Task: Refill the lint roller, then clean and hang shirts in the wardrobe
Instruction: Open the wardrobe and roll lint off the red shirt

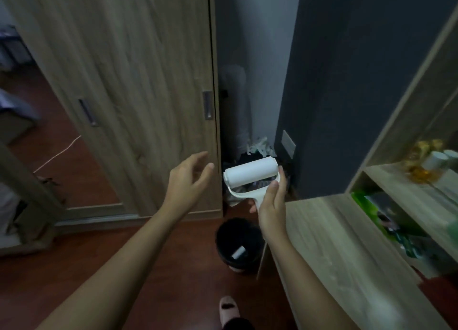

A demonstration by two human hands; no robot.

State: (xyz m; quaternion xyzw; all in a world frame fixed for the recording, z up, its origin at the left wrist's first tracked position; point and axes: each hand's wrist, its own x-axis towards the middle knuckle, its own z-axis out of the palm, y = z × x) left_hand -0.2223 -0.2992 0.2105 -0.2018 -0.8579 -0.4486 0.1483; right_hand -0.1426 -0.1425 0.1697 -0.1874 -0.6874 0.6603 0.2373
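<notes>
My right hand (pixel 271 205) grips the white handle of a lint roller (pixel 251 172), whose white roll points up and to the left. To its left my left hand (pixel 188 180) hovers in the air with relaxed, spread fingers, holding nothing, in front of the wooden wardrobe door (pixel 138 81). A recessed metal pull (pixel 207 105) sits on that door's right edge, above my left hand. No shirts are visible.
A black waste bin (pixel 239 245) with a small grey tube inside stands on the red-brown floor below the roller. A wooden counter (pixel 342 250) and shelves with cups and packets fill the right. Dark bags lie in the corner gap behind the roller.
</notes>
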